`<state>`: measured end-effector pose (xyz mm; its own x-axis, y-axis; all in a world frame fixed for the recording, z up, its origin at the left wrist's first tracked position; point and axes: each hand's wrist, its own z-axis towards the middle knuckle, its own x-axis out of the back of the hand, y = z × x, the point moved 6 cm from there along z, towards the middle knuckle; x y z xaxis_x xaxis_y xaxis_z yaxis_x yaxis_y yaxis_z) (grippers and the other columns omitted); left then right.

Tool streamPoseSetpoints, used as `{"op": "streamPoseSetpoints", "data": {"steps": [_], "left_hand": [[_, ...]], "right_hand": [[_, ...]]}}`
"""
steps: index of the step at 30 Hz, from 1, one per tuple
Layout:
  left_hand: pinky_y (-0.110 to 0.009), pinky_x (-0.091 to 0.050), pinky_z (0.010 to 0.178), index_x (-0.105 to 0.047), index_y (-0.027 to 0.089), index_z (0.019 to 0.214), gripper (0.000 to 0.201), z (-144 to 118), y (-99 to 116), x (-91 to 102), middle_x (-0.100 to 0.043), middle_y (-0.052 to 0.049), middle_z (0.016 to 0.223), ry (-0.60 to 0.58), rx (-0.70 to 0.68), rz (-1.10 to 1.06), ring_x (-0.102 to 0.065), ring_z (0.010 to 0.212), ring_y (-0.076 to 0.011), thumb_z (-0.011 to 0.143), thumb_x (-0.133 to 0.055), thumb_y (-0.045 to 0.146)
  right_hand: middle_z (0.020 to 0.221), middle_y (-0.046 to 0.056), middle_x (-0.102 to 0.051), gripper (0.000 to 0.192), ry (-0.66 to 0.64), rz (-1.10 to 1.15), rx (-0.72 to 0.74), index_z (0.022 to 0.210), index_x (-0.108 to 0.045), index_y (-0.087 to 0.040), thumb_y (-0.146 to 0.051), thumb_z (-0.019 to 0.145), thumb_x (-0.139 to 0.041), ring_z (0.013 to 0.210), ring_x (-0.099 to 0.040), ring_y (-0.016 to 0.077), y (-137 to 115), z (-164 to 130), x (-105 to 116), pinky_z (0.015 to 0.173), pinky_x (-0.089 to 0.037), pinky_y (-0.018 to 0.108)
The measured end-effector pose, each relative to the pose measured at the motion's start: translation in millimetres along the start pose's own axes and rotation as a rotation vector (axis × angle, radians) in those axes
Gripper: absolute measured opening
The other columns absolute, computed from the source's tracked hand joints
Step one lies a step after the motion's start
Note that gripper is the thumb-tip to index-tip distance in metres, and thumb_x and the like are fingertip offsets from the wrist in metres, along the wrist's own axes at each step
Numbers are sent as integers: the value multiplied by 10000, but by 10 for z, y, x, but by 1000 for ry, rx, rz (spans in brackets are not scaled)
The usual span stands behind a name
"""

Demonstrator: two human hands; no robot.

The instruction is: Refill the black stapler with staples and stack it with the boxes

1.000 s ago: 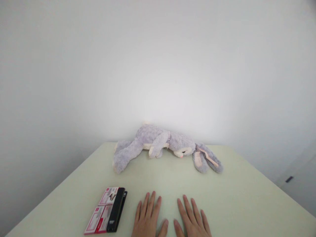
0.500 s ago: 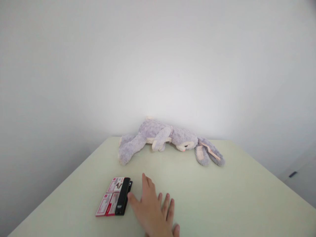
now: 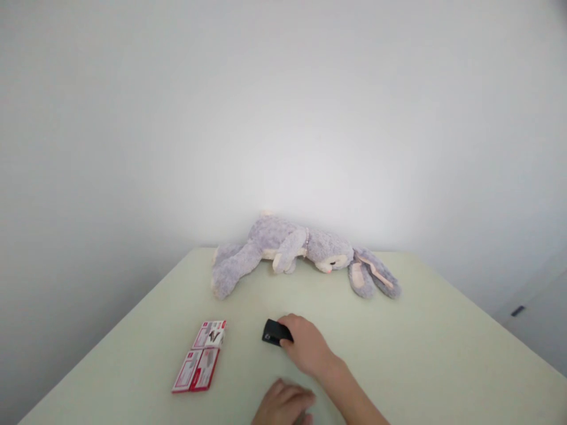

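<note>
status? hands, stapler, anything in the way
Right hand closed on black stapler, off the table. Left hand resting near table edge, holding nothing. Staple boxes left; plush rabbit behind, apart.

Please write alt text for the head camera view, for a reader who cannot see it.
The right hand holds a black stapler above a pale green table; the left hand rests near the front edge. Red-and-white boxes lie left, a grey plush rabbit behind.

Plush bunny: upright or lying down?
Lying down. The plush bunny is stretched on its side along the table's far edge, ears trailing right, legs left.
</note>
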<state>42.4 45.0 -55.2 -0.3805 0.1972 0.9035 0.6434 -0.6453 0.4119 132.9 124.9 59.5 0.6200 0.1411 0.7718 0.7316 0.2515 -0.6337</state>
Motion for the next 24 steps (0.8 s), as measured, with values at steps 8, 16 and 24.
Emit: {"op": "streamPoseSetpoints", "data": {"steps": [8, 16, 24], "left_hand": [[-588, -448, 1110, -355, 361, 1564, 738, 152, 69, 277, -378, -40, 1625, 325, 175, 272, -445, 1435, -367, 879, -628, 398], [-664, -339, 1169, -294, 383, 1577, 774, 220, -49, 19, -311, -32, 1638, 216, 180, 230, -382, 1476, -368, 877, -614, 461], [-657, -253, 1201, -429, 356, 1528, 809, 234, 31, 43, -314, -23, 1638, 372, 365, 281, -369, 1484, -363, 758, -674, 370]], "right_hand": [[1138, 19, -729, 393, -59, 6, -3, 1127, -692, -284, -164, 774, -569, 1087, -645, 207, 482, -396, 499, 983, -437, 314], [1056, 21, -730, 102, 485, -26, -229, 880, -695, -281, -343, 802, -674, 1125, -613, 290, 270, -385, 101, 1196, 49, 655], [1304, 46, -708, 464, 876, 944, -294, 1267, -658, -257, -534, 907, -568, 1296, -580, 228, 843, -476, 313, 1135, -389, 378]]}}
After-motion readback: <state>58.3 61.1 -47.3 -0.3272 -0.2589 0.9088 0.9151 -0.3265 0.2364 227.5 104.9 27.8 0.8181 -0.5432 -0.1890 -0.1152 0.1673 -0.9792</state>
